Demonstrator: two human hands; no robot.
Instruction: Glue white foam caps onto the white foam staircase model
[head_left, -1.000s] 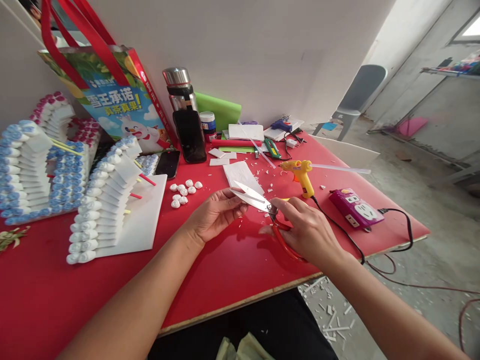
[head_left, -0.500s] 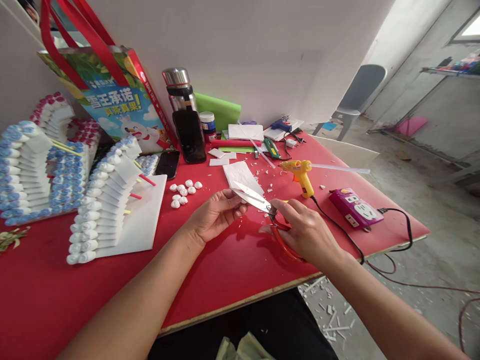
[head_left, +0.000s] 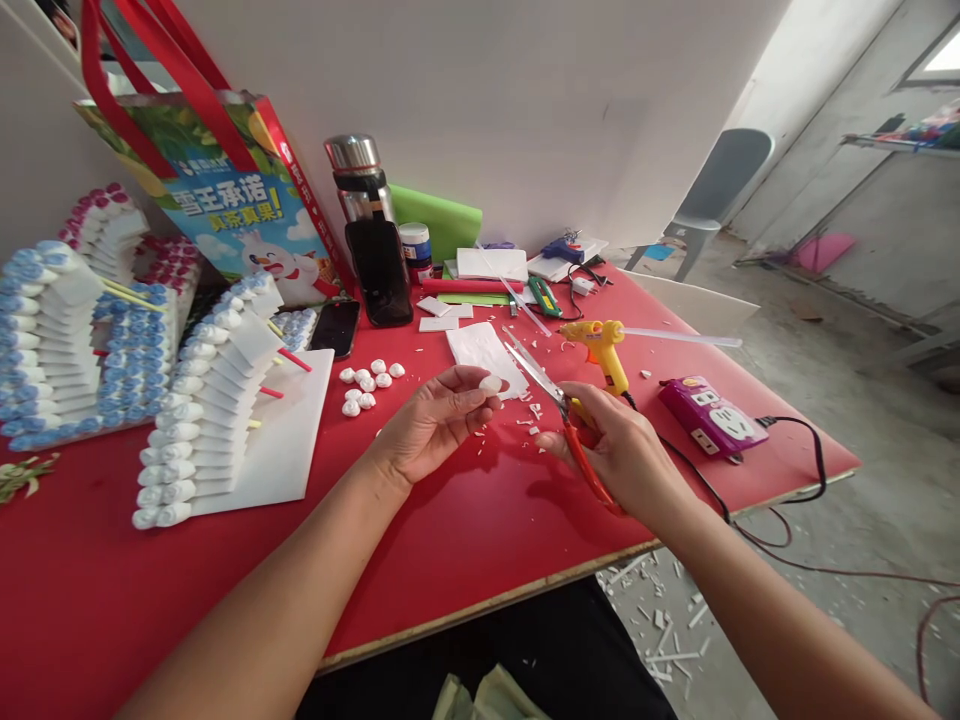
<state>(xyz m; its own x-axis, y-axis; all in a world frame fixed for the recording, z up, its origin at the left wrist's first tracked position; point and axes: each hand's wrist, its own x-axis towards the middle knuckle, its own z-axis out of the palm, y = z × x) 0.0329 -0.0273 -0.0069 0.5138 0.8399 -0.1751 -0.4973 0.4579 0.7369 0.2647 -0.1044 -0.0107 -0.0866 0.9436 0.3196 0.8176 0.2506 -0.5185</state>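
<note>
My left hand (head_left: 435,420) pinches a small white foam piece (head_left: 491,384) between thumb and fingertips over the red table (head_left: 450,540). My right hand (head_left: 619,450) grips red-handled scissors (head_left: 559,410), blades closed and pointing up-left, a little apart from the foam piece. A sheet of white foam (head_left: 484,352) lies just beyond both hands. Several small white foam blobs (head_left: 367,385) sit left of it. White scraps are scattered between my hands.
A yellow glue gun (head_left: 604,350) and a purple power strip (head_left: 712,415) with black cable lie right of my hands. Tiered white foam models (head_left: 214,400) stand at the left. A bag (head_left: 232,210), flask (head_left: 360,180), phones (head_left: 379,270) and foam strips line the wall.
The scissors have pulled away from my left hand to the right and their blades have closed. The trimmed white foam piece now shows at my left fingertips.
</note>
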